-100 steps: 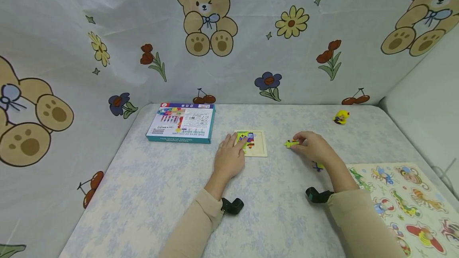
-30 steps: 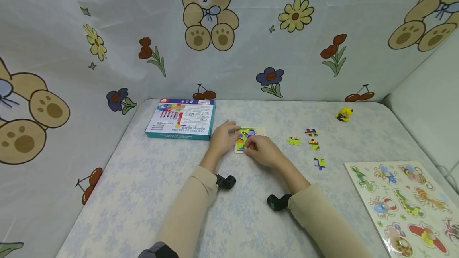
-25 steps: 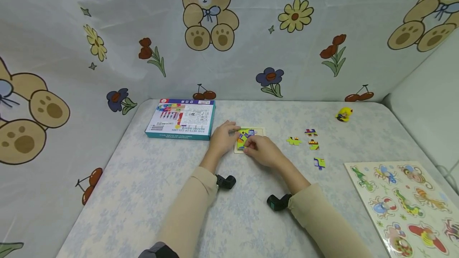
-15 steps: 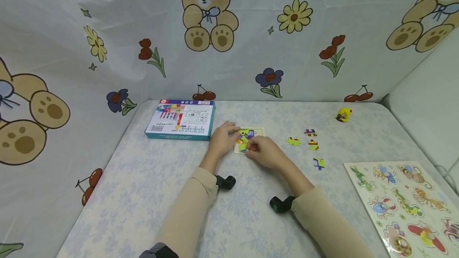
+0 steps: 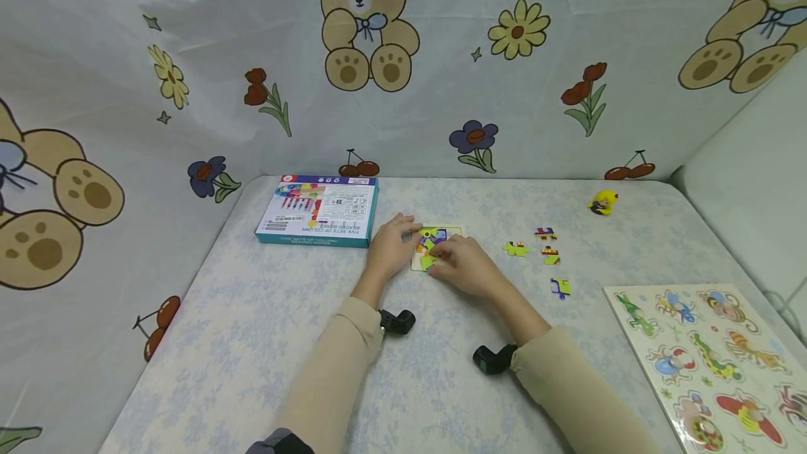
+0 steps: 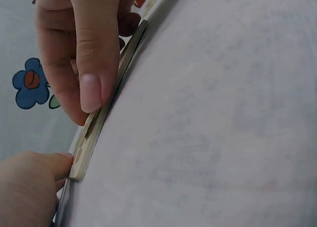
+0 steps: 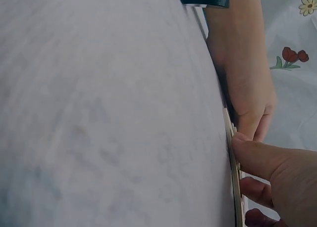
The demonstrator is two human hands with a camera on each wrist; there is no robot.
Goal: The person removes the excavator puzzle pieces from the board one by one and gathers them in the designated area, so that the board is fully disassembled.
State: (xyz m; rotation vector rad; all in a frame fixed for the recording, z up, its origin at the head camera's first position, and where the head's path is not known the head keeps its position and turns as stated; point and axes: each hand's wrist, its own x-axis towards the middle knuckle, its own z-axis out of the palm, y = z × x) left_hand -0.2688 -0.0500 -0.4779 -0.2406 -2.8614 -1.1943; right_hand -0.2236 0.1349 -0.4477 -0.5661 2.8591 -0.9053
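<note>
Head view: the small puzzle board [image 5: 438, 247] lies mid-table beside the blue box [image 5: 318, 210]. The left hand [image 5: 392, 244] steadies its edge with straight fingers while the right hand [image 5: 463, 266] presses a piece in, fingers curled. Seating seems underway; next probably needs one of the loose pieces [image 5: 515, 249] lying well apart.

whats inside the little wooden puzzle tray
Colourful pieces, yellow-green, purple and orange, fill the upper part of the puzzle tray. The left hand rests on its left edge and the right hand covers the lower right part, so what lies there is hidden.
</note>
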